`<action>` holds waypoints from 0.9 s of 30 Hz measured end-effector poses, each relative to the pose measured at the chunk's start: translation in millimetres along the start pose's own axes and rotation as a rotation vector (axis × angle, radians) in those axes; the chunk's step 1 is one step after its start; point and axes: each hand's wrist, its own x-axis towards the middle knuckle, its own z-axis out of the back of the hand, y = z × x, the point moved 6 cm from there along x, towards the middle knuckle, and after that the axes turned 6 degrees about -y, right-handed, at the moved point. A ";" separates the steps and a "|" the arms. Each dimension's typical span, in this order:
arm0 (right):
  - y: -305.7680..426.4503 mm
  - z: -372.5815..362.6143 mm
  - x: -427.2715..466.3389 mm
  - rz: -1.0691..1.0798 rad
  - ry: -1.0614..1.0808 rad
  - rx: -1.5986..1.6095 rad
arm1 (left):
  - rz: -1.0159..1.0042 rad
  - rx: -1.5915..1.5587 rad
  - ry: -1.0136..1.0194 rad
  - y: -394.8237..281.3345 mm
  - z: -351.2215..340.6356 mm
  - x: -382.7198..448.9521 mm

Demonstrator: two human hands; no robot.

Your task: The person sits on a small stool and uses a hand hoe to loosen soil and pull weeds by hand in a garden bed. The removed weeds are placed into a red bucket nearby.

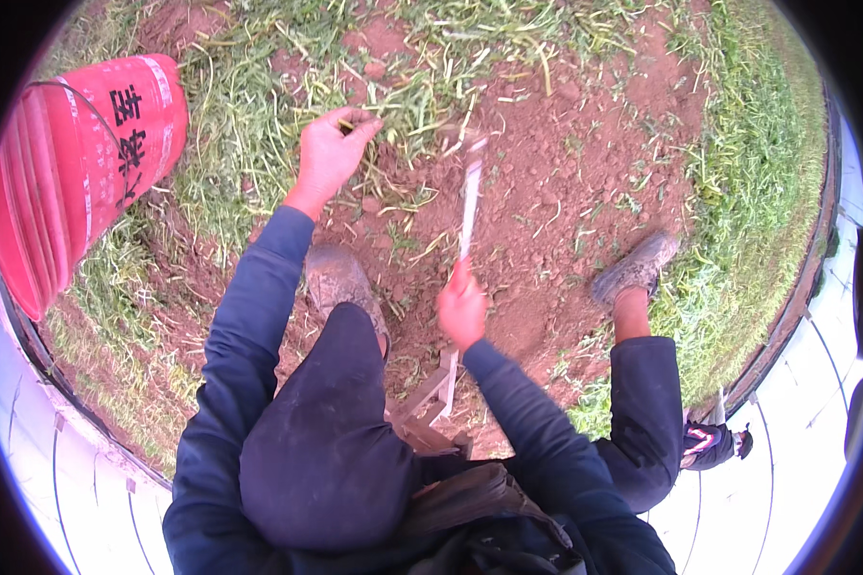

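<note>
My right hand grips the red handle of a hand tool with a long, pale, narrow metal part. The tool points away from me over loose reddish soil, and its far end is blurred, so its shape cannot be told. To the upper left, my left hand hovers over cut green stems and leaves. Its thumb and fingers pinch a small yellowish piece of plant stem, mostly hidden by the fingers. The two hands are well apart.
Tilted at the left is a red plastic bucket bearing black writing. My muddy shoes stand wide apart on the soil. Beneath me shows part of a wooden stool. Another person is at the right, near the white plastic sheeting.
</note>
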 end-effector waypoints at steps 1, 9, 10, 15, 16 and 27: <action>-8.2 2.0 30.1 -0.142 -0.007 0.103 | 0.011 0.001 0.020 0.3 0.6 -3.3; -33.7 -20.5 -62.4 -0.062 0.160 0.233 | 0.149 -0.020 0.158 11.2 20.0 -8.0; -34.9 -13.6 -49.8 0.010 0.119 0.062 | 0.132 -0.016 0.175 14.6 23.0 -8.7; -20.4 0.9 41.8 -0.031 0.086 0.007 | 0.122 0.160 0.383 18.4 19.2 -38.6; -19.5 -3.0 43.3 -0.014 0.092 0.047 | 0.122 0.180 0.426 16.5 20.2 -43.4; -42.7 14.0 77.3 0.053 -0.041 0.016 | 0.196 0.180 0.321 35.6 33.3 -69.4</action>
